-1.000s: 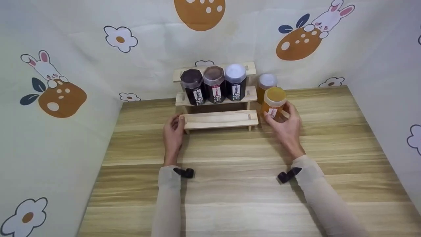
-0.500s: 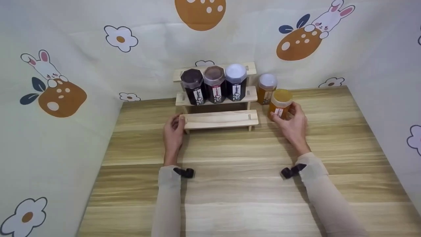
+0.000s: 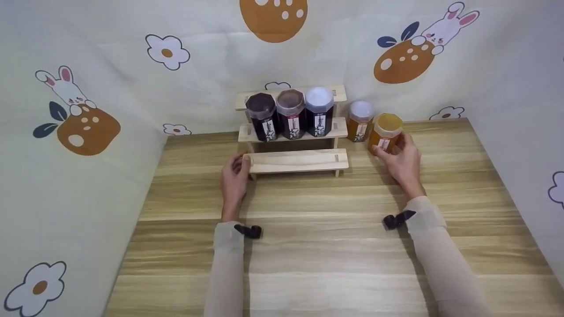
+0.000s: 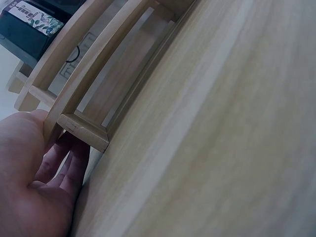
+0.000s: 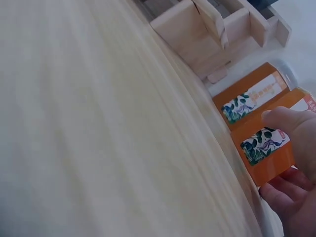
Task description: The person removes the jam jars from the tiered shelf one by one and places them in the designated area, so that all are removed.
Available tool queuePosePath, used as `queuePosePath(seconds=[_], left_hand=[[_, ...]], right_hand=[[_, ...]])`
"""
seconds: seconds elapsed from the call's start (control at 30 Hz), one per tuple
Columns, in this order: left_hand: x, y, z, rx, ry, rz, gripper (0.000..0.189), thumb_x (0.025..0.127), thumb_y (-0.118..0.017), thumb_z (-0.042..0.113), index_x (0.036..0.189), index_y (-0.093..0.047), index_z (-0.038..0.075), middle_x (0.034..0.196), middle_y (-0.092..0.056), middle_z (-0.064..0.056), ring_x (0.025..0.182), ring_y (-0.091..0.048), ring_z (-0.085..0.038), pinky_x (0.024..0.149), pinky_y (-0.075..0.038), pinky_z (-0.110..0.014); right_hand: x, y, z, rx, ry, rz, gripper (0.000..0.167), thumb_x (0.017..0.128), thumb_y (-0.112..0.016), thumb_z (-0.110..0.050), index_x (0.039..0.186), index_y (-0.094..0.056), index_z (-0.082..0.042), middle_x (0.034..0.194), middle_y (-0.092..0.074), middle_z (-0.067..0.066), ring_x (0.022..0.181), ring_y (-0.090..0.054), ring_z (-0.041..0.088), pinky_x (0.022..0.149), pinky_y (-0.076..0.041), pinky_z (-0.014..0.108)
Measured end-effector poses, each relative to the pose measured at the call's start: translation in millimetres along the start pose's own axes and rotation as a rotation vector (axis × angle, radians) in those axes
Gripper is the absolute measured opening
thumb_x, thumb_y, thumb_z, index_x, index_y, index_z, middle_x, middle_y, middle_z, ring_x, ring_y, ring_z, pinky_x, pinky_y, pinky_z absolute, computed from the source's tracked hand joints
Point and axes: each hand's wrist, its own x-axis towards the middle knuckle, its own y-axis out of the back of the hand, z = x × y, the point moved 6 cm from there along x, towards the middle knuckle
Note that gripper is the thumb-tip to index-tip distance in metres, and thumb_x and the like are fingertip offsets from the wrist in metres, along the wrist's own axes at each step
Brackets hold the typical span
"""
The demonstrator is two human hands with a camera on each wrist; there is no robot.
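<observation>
My right hand point(image 3: 405, 163) grips an orange jar point(image 3: 384, 134) with a yellowish lid, thumb on its labelled front and fingers round its far side. A second orange jar point(image 3: 360, 123) with a whitish lid stands just left of it, beside the rack. In the right wrist view the held jar point(image 5: 266, 153) looks upright and close to the tabletop. My left hand point(image 3: 235, 180) holds the left end of the three-step wooden rack point(image 3: 295, 161), thumb on top of the lowest shelf. The fingers curl under that end in the left wrist view.
Three dark jars, a black-lidded one point(image 3: 263, 119), a brown-lidded one point(image 3: 291, 116) and a white-lidded one point(image 3: 319, 114), stand on the rack's middle shelf. Behind the rack hangs a printed cloth wall point(image 3: 211, 79). Wood-grain tabletop point(image 3: 317, 246) spreads in front.
My right hand has carried the orange jar rightward, away from the rack, so the second orange jar shows more fully. My left hand stays on the rack. The head view has shifted slightly.
</observation>
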Motion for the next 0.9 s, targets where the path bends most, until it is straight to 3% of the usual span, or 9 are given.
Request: queuePosePath(seconds=[0.3,0.47,0.9], left_hand=[[-1.2,-2.1,-0.3,-0.028,0.025,-0.004,0.046,0.109,-0.068,0.034,0.14,-0.067,0.001,0.124,-0.074,-0.017,0.118,-0.07,-0.027,0.106,-0.056,-0.038],[-0.2,-0.7,-0.5,-0.035,0.016,-0.001,0.047,0.108,-0.068,0.035,0.139,-0.067,0.0,0.122,-0.074,-0.017,0.117,-0.07,-0.027,0.106,-0.056,-0.038],[-0.4,-0.4,0.0,-0.037,0.0,0.001,0.045,0.107,-0.07,0.034,0.139,-0.068,0.001,0.122,-0.075,-0.016,0.115,-0.071,-0.025,0.102,-0.057,-0.031]], right_hand=[[22.9,3,2,0.008,0.005,0.025,0.085,0.091,-0.09,-0.02,0.16,-0.044,-0.002,0.162,-0.053,0.023,0.15,-0.054,0.034,0.125,-0.046,0.042],[32.7,-1,2,0.022,-0.022,0.001,0.089,0.091,-0.09,-0.019,0.163,-0.04,-0.003,0.165,-0.05,0.023,0.153,-0.051,0.034,0.127,-0.043,0.043],[46.9,-8,0,-0.024,0.016,-0.092,0.093,0.094,-0.085,-0.01,0.169,-0.029,-0.005,0.168,-0.045,0.024,0.155,-0.048,0.037,0.13,-0.039,0.048]])
